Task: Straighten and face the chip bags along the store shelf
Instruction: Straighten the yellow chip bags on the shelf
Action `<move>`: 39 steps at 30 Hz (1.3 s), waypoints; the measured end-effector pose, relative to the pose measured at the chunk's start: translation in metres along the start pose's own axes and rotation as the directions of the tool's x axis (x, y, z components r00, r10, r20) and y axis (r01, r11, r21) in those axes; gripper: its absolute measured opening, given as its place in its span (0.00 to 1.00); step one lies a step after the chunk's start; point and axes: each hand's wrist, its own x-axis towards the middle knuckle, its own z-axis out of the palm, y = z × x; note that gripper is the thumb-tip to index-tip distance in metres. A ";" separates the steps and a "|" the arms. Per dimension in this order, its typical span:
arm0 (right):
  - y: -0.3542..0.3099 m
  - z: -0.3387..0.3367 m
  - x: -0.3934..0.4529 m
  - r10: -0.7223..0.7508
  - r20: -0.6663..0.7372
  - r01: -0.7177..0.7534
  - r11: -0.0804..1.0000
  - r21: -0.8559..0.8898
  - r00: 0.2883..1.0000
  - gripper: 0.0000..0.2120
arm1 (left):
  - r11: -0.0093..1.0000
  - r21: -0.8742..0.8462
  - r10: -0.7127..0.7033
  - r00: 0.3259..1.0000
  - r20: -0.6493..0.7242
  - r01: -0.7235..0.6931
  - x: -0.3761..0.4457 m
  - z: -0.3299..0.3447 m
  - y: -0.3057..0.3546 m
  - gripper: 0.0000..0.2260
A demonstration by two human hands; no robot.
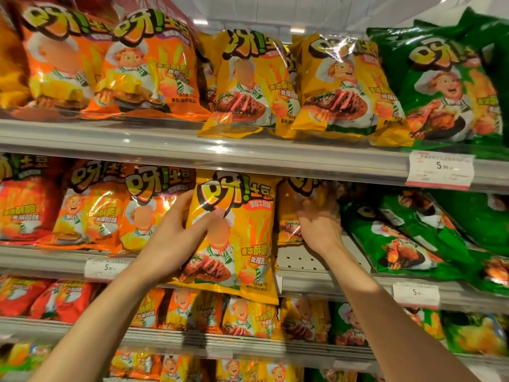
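The yellow chip bag (237,232) stood upright at the front edge of the middle shelf (316,282), its printed face outward and its lower seam hanging over the shelf lip. The left hand (176,238) gripped it along its left side, thumb curled across the front and fingers behind. Just to its right, farther back on the same shelf, a second yellow bag (289,216) sat partly hidden; the right hand (319,224) reached in against it, blurred, so whether its fingers held the bag or only touched it could not be told. Bare perforated shelf showed below that hand. Orange bags (115,210) lined the shelf's left stretch, green bags (413,238) leaned at its right end. A price tag (106,268) sat on the front rail left of the held bag. The upper shelf (192,142) carried orange, yellow and green bags in the same order.
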 end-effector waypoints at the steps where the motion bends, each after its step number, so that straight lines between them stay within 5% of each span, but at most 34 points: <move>1: -0.004 -0.002 -0.002 -0.020 0.033 0.022 0.998 -0.050 0.999 0.55 | 1.000 0.006 0.000 1.000 -0.001 0.000 0.000 0.000 0.000 0.22; 5: -0.006 -0.017 -0.011 -0.053 0.111 0.055 0.998 -0.012 0.992 0.45 | 1.000 0.015 0.019 1.000 0.004 -0.019 0.000 0.000 -0.001 0.24; 13: 0.009 -0.053 -0.050 -0.172 -0.044 0.174 0.887 0.428 0.984 0.35 | 0.996 -0.051 0.067 0.998 0.001 -0.067 0.007 0.019 -0.010 0.26; 18: -0.007 -0.052 -0.085 -0.260 0.247 0.058 0.790 0.610 0.933 0.39 | 0.993 -0.027 0.115 0.992 0.045 -0.114 0.008 0.064 -0.003 0.32; 22: -0.005 -0.059 -0.072 -0.203 0.229 -0.022 0.700 0.714 0.952 0.24 | 0.990 -0.081 0.123 0.981 0.151 -0.112 0.009 0.079 0.001 0.33; 24: 0.000 -0.070 -0.061 -0.186 0.146 0.023 0.690 0.724 0.972 0.15 | 0.979 0.017 0.202 0.978 0.049 -0.203 0.015 0.073 -0.006 0.28; 26: 0.000 -0.072 -0.049 -0.179 0.039 0.111 0.750 0.652 0.983 0.10 | 0.929 0.233 0.327 0.931 -0.160 -0.286 0.023 0.067 -0.018 0.26; 28: 0.003 -0.064 -0.042 -0.188 -0.048 0.188 0.857 0.479 0.981 0.18 | 0.890 0.374 0.369 0.894 -0.252 -0.262 0.028 0.066 -0.028 0.27; 32: 0.005 -0.050 -0.059 -0.173 -0.178 0.202 0.966 0.161 0.969 0.39 | 0.881 0.441 0.268 0.949 -0.166 -0.171 0.027 0.075 -0.051 0.32; 35: 0.009 -0.032 -0.087 -0.292 -0.269 0.303 0.953 -0.001 0.918 0.36 | 0.892 0.424 0.236 0.962 -0.139 -0.157 0.023 0.079 -0.060 0.36; 37: 0.018 -0.012 -0.094 -0.447 -0.145 0.419 0.888 -0.188 0.883 0.28 | 0.877 0.449 0.255 0.958 -0.133 -0.171 0.022 0.081 -0.061 0.36; 39: 0.021 -0.008 -0.085 -0.461 -0.068 0.451 0.884 -0.120 0.885 0.33 | 0.864 0.467 0.266 0.958 -0.110 -0.187 0.023 0.082 -0.061 0.36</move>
